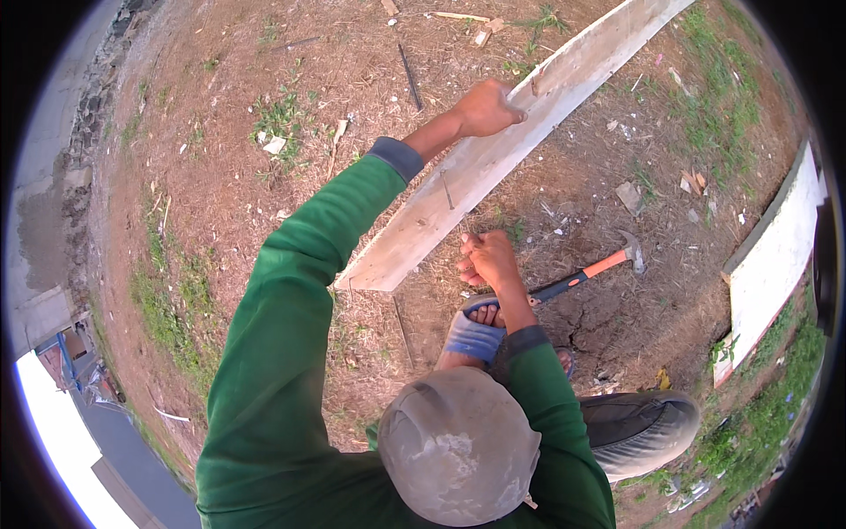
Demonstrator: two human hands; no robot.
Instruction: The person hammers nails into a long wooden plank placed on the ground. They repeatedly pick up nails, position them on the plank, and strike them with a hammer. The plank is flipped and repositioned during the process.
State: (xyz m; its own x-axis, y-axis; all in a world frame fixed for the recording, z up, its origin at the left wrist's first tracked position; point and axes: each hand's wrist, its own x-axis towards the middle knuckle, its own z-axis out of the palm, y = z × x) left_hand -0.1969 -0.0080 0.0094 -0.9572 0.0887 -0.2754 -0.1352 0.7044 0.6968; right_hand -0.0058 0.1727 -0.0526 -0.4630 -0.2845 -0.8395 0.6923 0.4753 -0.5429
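1. As I look down through the head camera, I find the long pale wooden plank running diagonally from near the middle to the upper right, above the dry, strawy ground.
2. I see a nail on the plank's face, between my two hands; I cannot tell how deep it sits.
3. My left hand is closed over the plank's far-left edge, higher up than the nail.
4. My right hand is just beside the plank's near edge, its fingers drawn in narrow; something thin shows at the fingertips, but I cannot tell whether they hold it.
5. I have a hammer with an orange-and-dark handle just right of that wrist, its metal head pointing away from me.
6. Below the right hand I see a foot in a blue-strapped sandal, and farther right a grey trouser leg.
7. Farther out, I spot a dark thin rod beyond the left forearm, wood scraps near the top, and a white board at far right.
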